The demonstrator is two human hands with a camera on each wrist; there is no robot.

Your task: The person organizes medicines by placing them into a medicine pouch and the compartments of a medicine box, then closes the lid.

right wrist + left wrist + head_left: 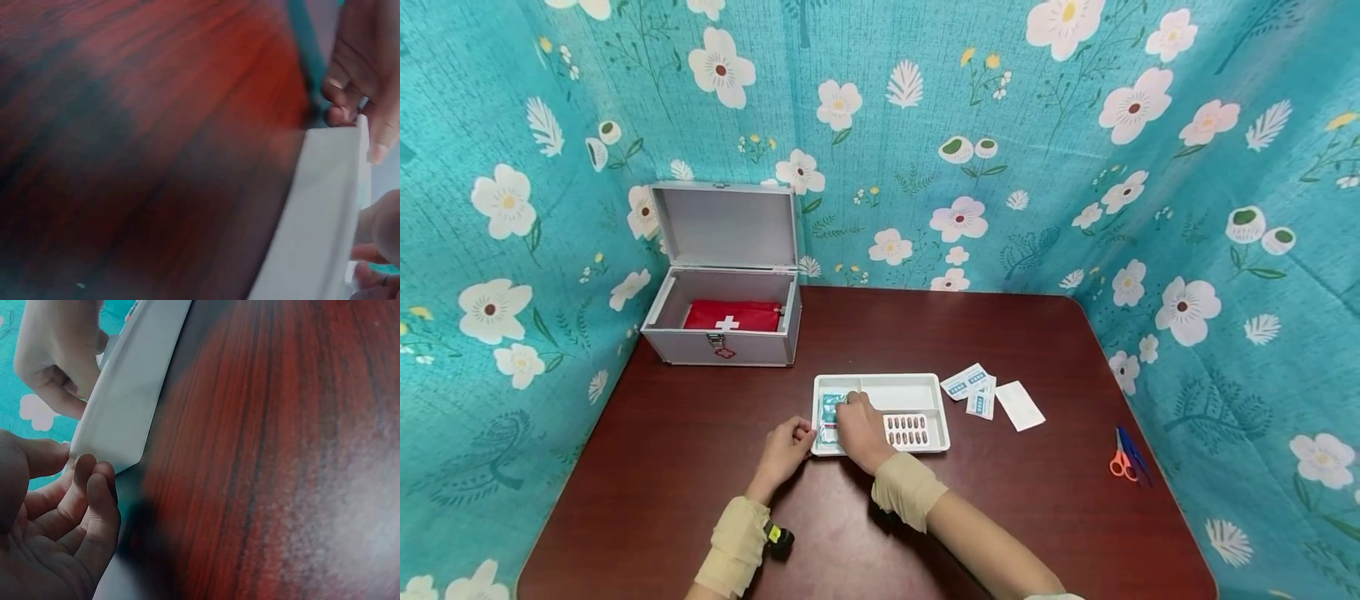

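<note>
A white divided tray [898, 381] lies on the table; its left compartment holds a blue-and-clear packet [829, 408], its lower right one a blister pack of capsules [907, 430]. My right hand [861, 429] reaches into the left compartment with bent fingers over the packet; whether they pinch it is hidden. At the tray's lower left corner, my left hand [787, 450] holds the rim between thumb and fingers, seen also in the left wrist view, where the hand [56, 519] is at the tray's end [125, 400]. The right wrist view shows the tray wall [312, 206] close up.
An open silver case [752, 348] with a red pouch [733, 315] stands at the back left. Right of the tray lie small white-and-blue packets [967, 382] and a white sheet [1020, 406]. Orange-handled scissors [1122, 463] and a dark blue item [1135, 454] are at the far right.
</note>
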